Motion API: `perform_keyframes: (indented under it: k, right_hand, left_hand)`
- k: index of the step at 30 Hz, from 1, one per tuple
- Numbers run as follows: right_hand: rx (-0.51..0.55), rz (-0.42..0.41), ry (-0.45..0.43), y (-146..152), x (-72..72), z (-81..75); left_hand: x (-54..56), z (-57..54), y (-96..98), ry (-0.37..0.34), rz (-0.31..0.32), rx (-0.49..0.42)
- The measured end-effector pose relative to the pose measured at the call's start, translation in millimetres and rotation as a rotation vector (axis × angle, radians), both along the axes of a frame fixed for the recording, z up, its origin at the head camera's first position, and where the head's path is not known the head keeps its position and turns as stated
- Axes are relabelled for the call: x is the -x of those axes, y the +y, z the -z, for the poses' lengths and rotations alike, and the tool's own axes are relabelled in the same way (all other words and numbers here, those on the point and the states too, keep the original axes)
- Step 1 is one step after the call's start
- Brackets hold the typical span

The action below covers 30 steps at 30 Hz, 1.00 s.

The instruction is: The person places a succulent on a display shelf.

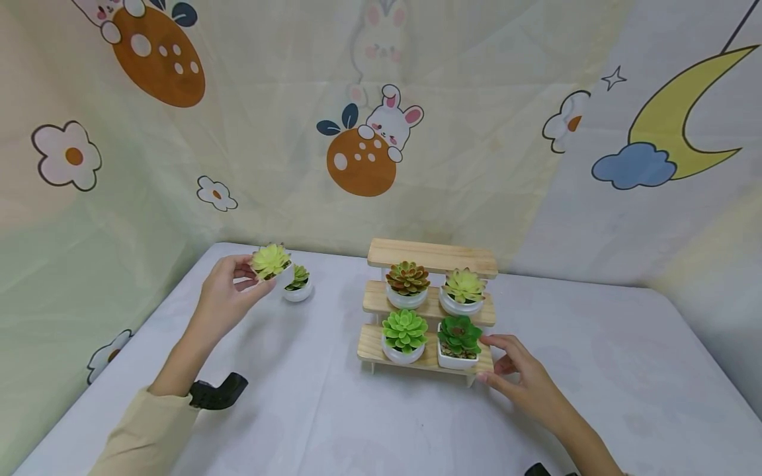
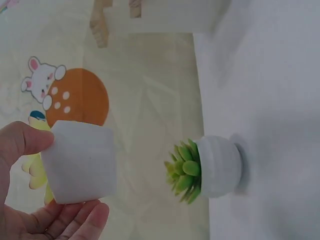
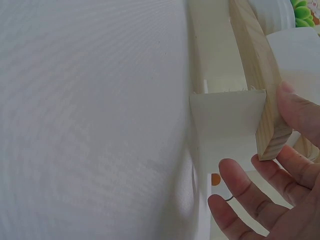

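The left hand (image 1: 223, 297) held a yellow plant (image 1: 270, 262) up above the surface (image 1: 309, 410), near the green plant (image 1: 297, 283). The right hand (image 1: 524, 380), fingers loose, touched the shelf (image 1: 430, 256) end.

shelf (image 1: 431, 256): bare light wood | pot (image 2: 80, 162): matt white | tablecloth (image 1: 333, 410): smooth white cloth

Yellow succulent (image 2: 35, 172) mostly hidden behind its white pot (image 2: 80, 161)

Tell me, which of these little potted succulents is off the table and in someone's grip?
The yellow-green succulent in the white pot, pinched by the left hand. The small green succulent beside it stands on the table, and four others sit on the wooden shelf.
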State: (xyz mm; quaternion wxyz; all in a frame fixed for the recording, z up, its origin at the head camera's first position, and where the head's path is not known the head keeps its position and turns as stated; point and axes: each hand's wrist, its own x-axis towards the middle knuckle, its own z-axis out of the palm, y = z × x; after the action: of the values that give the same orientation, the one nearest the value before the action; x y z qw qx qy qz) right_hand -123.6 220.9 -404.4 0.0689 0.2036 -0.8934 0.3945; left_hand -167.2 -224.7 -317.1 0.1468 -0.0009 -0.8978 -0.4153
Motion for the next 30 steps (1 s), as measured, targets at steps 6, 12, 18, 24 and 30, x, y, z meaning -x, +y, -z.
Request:
perform_keyframes:
  k: [6, 12, 18, 24, 30]
  right_hand:
    - [0.000, -0.001, 0.007, 0.1, 0.4, 0.3]
    - [0.000, 0.010, -0.012, -0.9, -0.3, -0.4]
    - [-0.001, 0.013, -0.013, -1.1, -1.2, -1.7]
    - [0.005, 0.003, -0.006, -0.9, -1.1, -1.4]
    - [0.005, 0.003, 0.002, -0.8, -1.0, -1.0]
  left_hand:
    - [3.0, -10.8, 16.1, 0.057, 0.053, -0.037]
    - [7.6, -20.4, 29.6, 0.071, 0.078, -0.051]
    - [11.8, -29.8, 43.1, 0.061, 0.102, -0.084]
    - [17.6, -33.6, 56.4, 0.060, 0.126, -0.125]
    - [25.8, -37.3, 69.6, 0.065, 0.172, -0.182]
